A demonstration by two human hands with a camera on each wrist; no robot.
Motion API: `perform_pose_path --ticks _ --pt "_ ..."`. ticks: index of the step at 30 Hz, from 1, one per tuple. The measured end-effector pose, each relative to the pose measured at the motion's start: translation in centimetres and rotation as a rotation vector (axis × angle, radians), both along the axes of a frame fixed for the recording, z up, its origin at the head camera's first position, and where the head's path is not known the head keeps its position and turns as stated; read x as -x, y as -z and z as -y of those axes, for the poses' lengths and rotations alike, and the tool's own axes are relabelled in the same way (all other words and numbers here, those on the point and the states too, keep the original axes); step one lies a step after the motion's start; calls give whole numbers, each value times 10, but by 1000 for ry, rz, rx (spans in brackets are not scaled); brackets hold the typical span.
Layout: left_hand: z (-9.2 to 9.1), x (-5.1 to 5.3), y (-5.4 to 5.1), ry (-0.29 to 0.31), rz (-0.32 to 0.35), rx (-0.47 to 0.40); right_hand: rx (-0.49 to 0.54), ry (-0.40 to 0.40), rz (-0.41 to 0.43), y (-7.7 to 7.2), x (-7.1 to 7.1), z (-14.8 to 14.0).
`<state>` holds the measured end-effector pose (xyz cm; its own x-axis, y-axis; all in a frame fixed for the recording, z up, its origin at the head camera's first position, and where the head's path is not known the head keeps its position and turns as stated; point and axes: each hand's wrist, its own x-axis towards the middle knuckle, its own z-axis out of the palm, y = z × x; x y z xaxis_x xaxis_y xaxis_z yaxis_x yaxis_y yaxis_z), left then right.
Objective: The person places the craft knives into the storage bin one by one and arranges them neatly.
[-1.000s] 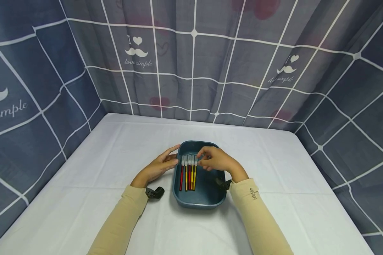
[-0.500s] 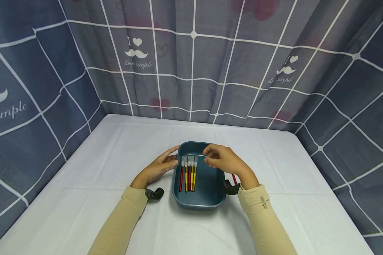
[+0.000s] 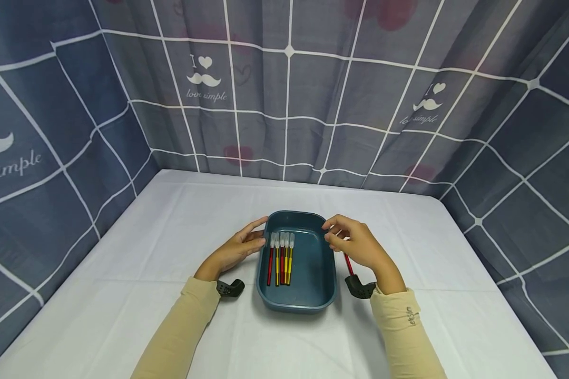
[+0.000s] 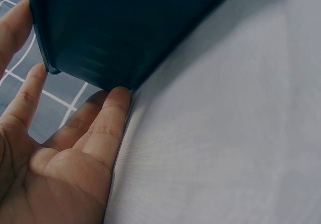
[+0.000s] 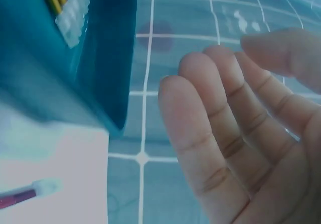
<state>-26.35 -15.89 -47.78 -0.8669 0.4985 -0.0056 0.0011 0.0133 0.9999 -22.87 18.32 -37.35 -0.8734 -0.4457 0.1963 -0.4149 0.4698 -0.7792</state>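
Inside a dark teal tray [image 3: 308,295], several slim red and yellow pens [image 3: 281,263] with clear caps lie side by side toward the left wall. My left hand [image 3: 234,250] touches the tray's outer left side with extended fingers; in the left wrist view, fingertips of that hand [image 4: 70,163] meet the tray's rim and lower corner. Just off the right rim is my right hand [image 3: 355,242], its fingers loosely bent and holding nothing. Partly hidden beneath it, a red pen [image 3: 348,264] lies on the table; its clear cap shows in the right wrist view.
A white cloth [image 3: 208,200] covers the table. Grey-blue checked curtains [image 3: 261,131] stand along the back and both sides. A black wrist camera [image 3: 359,287] sits at the right cuff, close to the red pen.
My right hand has moved right, from over the pens to outside the tray's right rim, uncovering part of the red pen on the table. My left hand stays in place.
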Motion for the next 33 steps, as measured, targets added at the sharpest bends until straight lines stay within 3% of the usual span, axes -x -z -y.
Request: perform_pose_path --ticks 7,19,26,33 --pt "-1 1 0 -7 2 4 40 94 3 12 5 -15" --pt "-1 0 -1 -18 2 21 254 190 135 49 23 -26" --pt "-2 0 1 -1 10 -1 267 256 197 66 28 -34" --pt "-1 1 2 -3 3 8 206 312 224 74 30 -40"
